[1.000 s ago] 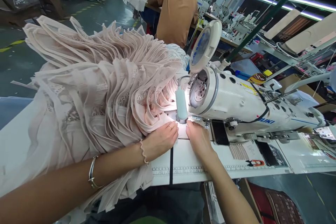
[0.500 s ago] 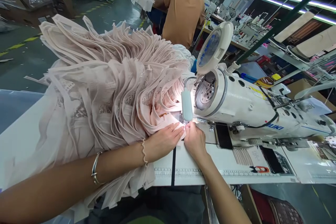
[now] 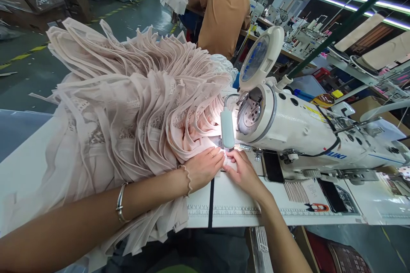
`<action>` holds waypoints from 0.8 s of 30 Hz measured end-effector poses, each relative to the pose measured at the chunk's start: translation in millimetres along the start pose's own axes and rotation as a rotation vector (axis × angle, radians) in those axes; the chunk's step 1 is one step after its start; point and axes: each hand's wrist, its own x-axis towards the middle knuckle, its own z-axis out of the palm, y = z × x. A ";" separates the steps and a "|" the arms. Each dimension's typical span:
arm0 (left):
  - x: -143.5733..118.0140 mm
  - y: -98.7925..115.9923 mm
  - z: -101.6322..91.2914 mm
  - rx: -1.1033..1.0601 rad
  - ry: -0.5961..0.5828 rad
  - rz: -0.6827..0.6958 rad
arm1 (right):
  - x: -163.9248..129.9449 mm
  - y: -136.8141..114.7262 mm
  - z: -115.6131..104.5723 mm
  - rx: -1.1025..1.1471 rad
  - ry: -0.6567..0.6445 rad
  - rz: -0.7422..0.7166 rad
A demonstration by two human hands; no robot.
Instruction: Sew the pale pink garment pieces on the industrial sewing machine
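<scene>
The fabric pile (image 3: 128, 111) lies on the table (image 3: 237, 204) left of the sewing machine (image 3: 304, 132), a seated person (image 3: 224, 13) behind.

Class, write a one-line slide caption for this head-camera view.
Left hand and right hand press pink fabric flat under the lit needle area of a white sewing machine.
</scene>
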 end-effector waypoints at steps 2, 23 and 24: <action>0.1 0.9 8.1 0.005 0.034 -0.010 | -4.7 7.8 2.5 -0.046 0.105 -0.135; 5.3 7.0 5.4 0.041 0.064 -0.040 | 6.5 5.5 18.7 -0.558 0.175 -0.187; 5.2 7.7 6.7 0.056 0.080 -0.032 | 6.7 6.4 18.6 -0.541 0.150 -0.144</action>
